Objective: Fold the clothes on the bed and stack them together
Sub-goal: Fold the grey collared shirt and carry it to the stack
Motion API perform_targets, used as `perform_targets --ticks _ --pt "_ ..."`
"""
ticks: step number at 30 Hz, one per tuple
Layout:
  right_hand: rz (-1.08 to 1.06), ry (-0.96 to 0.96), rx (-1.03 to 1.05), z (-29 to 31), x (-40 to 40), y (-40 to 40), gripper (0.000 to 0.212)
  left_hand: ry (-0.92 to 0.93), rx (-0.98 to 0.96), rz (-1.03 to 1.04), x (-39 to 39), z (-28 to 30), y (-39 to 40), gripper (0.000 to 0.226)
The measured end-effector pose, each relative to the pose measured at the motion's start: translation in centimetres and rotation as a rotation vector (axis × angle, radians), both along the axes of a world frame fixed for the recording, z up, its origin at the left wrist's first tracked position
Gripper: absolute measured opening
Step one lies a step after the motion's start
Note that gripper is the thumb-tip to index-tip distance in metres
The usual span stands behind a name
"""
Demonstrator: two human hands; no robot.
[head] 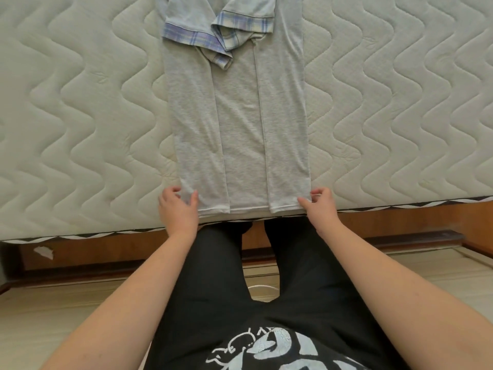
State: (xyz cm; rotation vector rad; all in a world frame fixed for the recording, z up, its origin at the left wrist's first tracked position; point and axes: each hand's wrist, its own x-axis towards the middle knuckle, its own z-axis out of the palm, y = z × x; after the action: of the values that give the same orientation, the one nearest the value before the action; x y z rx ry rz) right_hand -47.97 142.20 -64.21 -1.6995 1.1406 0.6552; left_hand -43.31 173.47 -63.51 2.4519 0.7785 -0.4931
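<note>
A grey shirt (pixel 240 110) lies flat on the quilted mattress (pixel 80 116), both long sides folded inward so it forms a narrow strip running away from me. Its two sleeves with plaid cuffs (pixel 218 36) are crossed over the far end. My left hand (pixel 178 206) pinches the near left corner of the hem, thumb on top. At the near right corner of the hem, my right hand (pixel 318 202) pinches the cloth the same way. The hem lies at the mattress's front edge.
The wooden bed frame (pixel 400 222) runs below the mattress edge, and my legs in black trousers stand against it. A scrap of white paper (pixel 44 252) lies by the frame at the left. Bare mattress extends on both sides of the shirt.
</note>
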Motion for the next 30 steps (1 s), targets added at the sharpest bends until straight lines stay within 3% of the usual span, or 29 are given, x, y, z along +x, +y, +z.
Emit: perform_targets --ticks 2,4,6,9,11,14,18,21,25,30 --pt "0.032 0.017 -0.014 0.2 0.1 0.1 0.015 0.228 -0.09 0.081 0.1 -0.6 1.2 0.051" --pt "0.093 0.036 -0.017 0.8 0.2 0.2 0.017 0.358 -0.219 0.039 -0.1 -1.0 1.6 0.046" --pt "0.127 0.044 0.0 1.8 0.5 0.1 0.023 0.359 -0.29 0.021 -0.3 -0.6 2.1 0.04" --pt "0.217 0.019 -0.005 3.8 0.9 -0.2 0.025 0.315 -0.554 0.232 -0.9 1.1 2.7 0.032" --pt "0.336 0.005 -0.026 5.5 1.0 -0.5 0.024 0.238 -0.632 0.305 -1.6 2.7 3.1 0.031" --pt "0.569 -0.029 -0.038 7.9 1.0 -1.2 0.028 0.08 -0.571 0.122 -2.1 5.0 3.8 0.04" --pt "0.87 -0.151 -0.124 9.5 0.4 -1.8 0.049 0.056 -0.452 -0.306 -2.1 6.8 4.4 0.029" --pt "0.971 -0.352 -0.336 10.2 -0.3 -1.5 0.04 0.061 -0.313 -0.556 -2.2 7.8 4.6 0.049" --pt "1.041 -0.736 -0.64 11.8 1.0 -0.9 0.028 -0.167 -0.119 -0.608 -1.2 10.7 3.6 0.046" --pt "1.027 -0.831 -0.766 15.1 3.3 -1.2 0.021 -0.497 0.098 -0.684 1.5 14.3 2.8 0.02"
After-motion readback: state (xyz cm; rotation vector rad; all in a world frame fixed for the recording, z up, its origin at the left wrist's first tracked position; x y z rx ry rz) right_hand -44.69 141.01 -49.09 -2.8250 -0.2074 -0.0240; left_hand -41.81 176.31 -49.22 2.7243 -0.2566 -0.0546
